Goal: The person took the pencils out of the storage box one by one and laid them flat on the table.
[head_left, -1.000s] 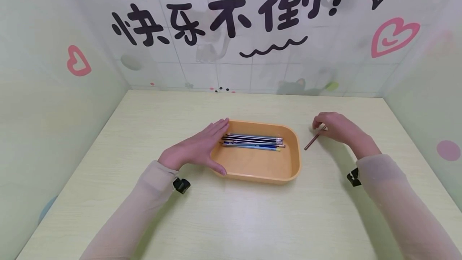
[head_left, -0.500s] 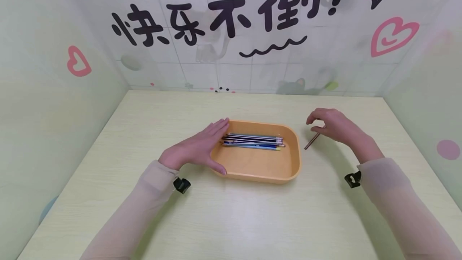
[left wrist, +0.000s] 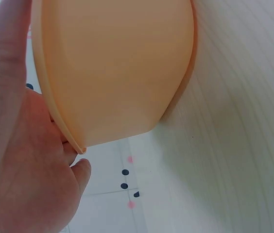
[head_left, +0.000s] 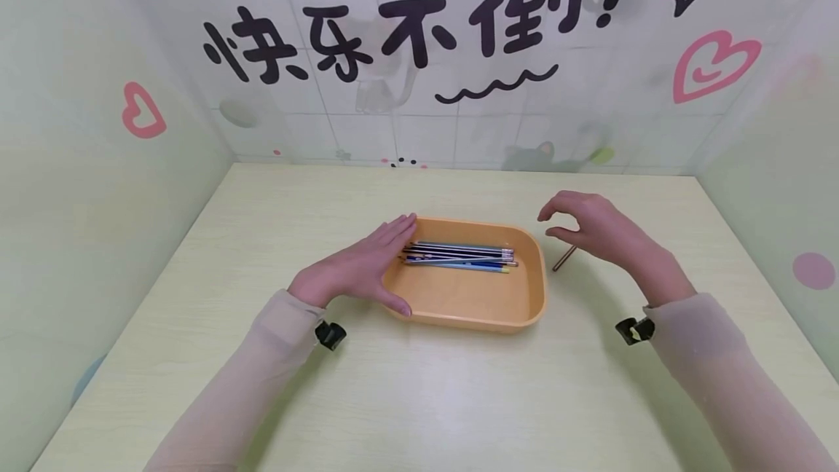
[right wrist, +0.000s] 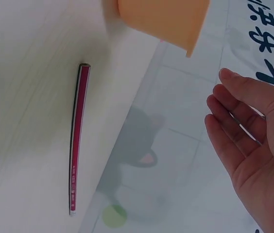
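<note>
An orange plastic tray (head_left: 472, 301) stands mid-table with several pencils (head_left: 459, 257) lying lengthwise inside, dark, blue and silvery. My left hand (head_left: 357, 268) rests across its left end, fingers straight along the back corner and thumb on the front rim. The left wrist view shows those fingers touching the rim beside the tray's outer wall (left wrist: 112, 73). Right of the tray, a single red pencil with dark stripes (right wrist: 78, 131) lies on the table. My right hand (head_left: 599, 231) hovers above it, holding nothing, fingers loosely bent and thumb apart. In the head view it covers much of that pencil.
The pale wooden table (head_left: 419, 399) is bounded by a back wall (head_left: 426, 137) with black lettering and by side walls. A small black device (head_left: 330, 336) hangs at the left wrist, another black device (head_left: 634, 330) at the right wrist.
My right hand has let go of the red pencil, risen and shifted left toward the tray, its fingers spreading. The pencil stays on the table. The left hand and tray have not moved.
</note>
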`<state>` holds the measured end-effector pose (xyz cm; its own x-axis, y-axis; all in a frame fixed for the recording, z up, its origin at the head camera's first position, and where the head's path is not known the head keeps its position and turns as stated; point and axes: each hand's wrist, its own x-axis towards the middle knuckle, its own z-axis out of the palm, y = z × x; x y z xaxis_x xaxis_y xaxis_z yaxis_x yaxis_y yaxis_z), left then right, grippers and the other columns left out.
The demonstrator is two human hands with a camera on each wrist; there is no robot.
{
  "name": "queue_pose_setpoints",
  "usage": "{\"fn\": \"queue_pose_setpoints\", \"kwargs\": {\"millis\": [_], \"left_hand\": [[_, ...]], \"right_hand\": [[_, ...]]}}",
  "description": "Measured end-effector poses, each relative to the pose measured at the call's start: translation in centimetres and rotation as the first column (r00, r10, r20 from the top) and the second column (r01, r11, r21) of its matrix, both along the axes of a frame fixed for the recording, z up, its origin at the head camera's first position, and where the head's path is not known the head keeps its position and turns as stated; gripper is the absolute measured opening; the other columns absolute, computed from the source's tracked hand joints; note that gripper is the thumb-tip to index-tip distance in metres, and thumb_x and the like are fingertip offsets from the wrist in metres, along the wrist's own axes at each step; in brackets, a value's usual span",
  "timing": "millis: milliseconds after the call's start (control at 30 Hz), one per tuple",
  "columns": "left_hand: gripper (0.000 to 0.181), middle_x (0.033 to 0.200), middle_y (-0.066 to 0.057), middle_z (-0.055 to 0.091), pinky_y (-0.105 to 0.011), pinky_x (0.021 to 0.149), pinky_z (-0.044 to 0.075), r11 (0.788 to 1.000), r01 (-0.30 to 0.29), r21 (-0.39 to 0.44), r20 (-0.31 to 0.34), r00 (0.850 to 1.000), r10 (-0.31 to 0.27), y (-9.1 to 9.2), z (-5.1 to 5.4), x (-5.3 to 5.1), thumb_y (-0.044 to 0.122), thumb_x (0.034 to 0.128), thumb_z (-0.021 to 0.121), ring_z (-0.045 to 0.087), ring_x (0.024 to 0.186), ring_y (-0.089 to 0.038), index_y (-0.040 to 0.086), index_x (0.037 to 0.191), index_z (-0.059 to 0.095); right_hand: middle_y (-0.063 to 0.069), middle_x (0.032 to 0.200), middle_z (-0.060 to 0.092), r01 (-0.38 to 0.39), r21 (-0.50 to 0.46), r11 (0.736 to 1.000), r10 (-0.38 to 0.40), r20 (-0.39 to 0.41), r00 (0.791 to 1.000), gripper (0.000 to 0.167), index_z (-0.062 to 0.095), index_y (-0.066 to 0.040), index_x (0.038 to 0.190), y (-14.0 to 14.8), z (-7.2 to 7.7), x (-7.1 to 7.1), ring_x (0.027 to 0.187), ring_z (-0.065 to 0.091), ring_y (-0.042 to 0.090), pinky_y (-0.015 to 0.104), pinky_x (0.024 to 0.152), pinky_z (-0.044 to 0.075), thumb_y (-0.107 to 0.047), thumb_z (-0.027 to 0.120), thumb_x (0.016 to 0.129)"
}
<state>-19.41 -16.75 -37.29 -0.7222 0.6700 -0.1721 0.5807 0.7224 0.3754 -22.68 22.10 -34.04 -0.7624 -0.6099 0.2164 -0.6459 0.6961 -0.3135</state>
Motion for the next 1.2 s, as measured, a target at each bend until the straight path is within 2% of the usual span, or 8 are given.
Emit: {"fn": "queue_pose_setpoints", "kwargs": {"millis": [500,700,1033,1200], "left_hand": [[0.138,0.17,-0.011,-0.006,-0.042,0.13,0.003,1.0,-0.006,-0.004,0.006,1.0,0.006,0.2,0.1,0.0,0.066,0.0671,0.081,-0.006,0.158,-0.025,0.003,0.16,0.001],[0.138,0.17,-0.01,-0.007,-0.042,0.13,0.003,1.0,-0.005,-0.002,0.004,1.0,0.005,0.1,0.0,0.0,0.066,0.0673,0.081,-0.007,0.158,-0.025,0.004,0.16,0.0],[0.138,0.17,-0.01,-0.007,-0.042,0.13,0.003,1.0,-0.002,-0.005,0.004,1.0,0.002,0.1,0.0,-0.1,0.067,0.0673,0.08,-0.007,0.158,-0.025,0.004,0.16,-0.001],[0.139,0.17,-0.007,-0.01,-0.042,0.13,0.003,1.0,-0.006,-0.004,0.01,1.0,0.006,0.1,-0.1,0.0,0.068,0.0672,0.08,-0.007,0.158,-0.024,0.005,0.16,-0.002]], "right_hand": [[0.004,0.107,0.072,-0.037,0.012,0.999,0.037,0.041,0.998,0.023,0.071,-0.009,0.108,-2.8,0.5,1.0,0.103,0.067,0.024,0.044,0.091,0.057,-0.007,0.077,0.086],[0.004,0.106,0.072,-0.06,-0.001,0.998,0.06,0.052,0.997,0.023,0.071,-0.008,0.107,-3.8,0.1,1.3,0.101,0.067,0.023,0.042,0.089,0.058,-0.008,0.077,0.086],[0.005,0.108,0.072,-0.093,-0.04,0.995,0.098,0.138,0.986,0.019,0.07,-0.009,0.107,-5.3,-0.6,1.6,0.101,0.067,0.025,0.045,0.091,0.058,-0.01,0.075,0.089],[0.005,0.106,0.071,-0.127,-0.066,0.99,0.135,0.131,0.982,0.018,0.07,-0.009,0.106,-5.6,-0.9,1.7,0.098,0.067,0.025,0.045,0.087,0.058,-0.009,0.074,0.089]]}}
